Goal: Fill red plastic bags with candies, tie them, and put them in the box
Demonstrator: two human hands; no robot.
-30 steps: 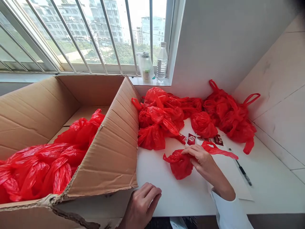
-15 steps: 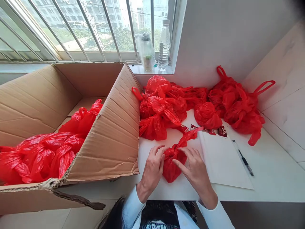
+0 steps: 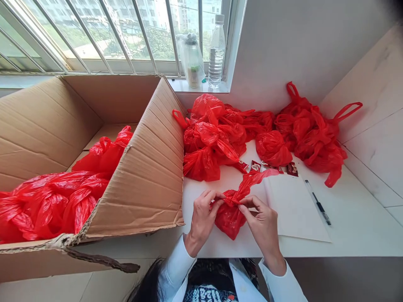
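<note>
A small red plastic bag [image 3: 230, 220], twisted into a knot at its neck, rests on the white table in front of me. My left hand [image 3: 204, 212] pinches the left side of the knot between thumb and fingers. On the other side, my right hand [image 3: 260, 218] grips the knot's right side the same way. The bag's loose end trails up and right toward the white paper [image 3: 297, 209]. What the bag holds is hidden.
An open cardboard box [image 3: 138, 184] with red bags [image 3: 50, 201] stands at the left. More red bags [image 3: 214, 134] are heaped along the wall, with small dark red packets [image 3: 292, 169] before them. A pen [image 3: 318, 203] lies right of the paper. A water bottle [image 3: 216, 56] stands on the sill.
The fingers of both hands have closed onto the knot; my right hand was spread open before. The camera view has tipped down slightly.
</note>
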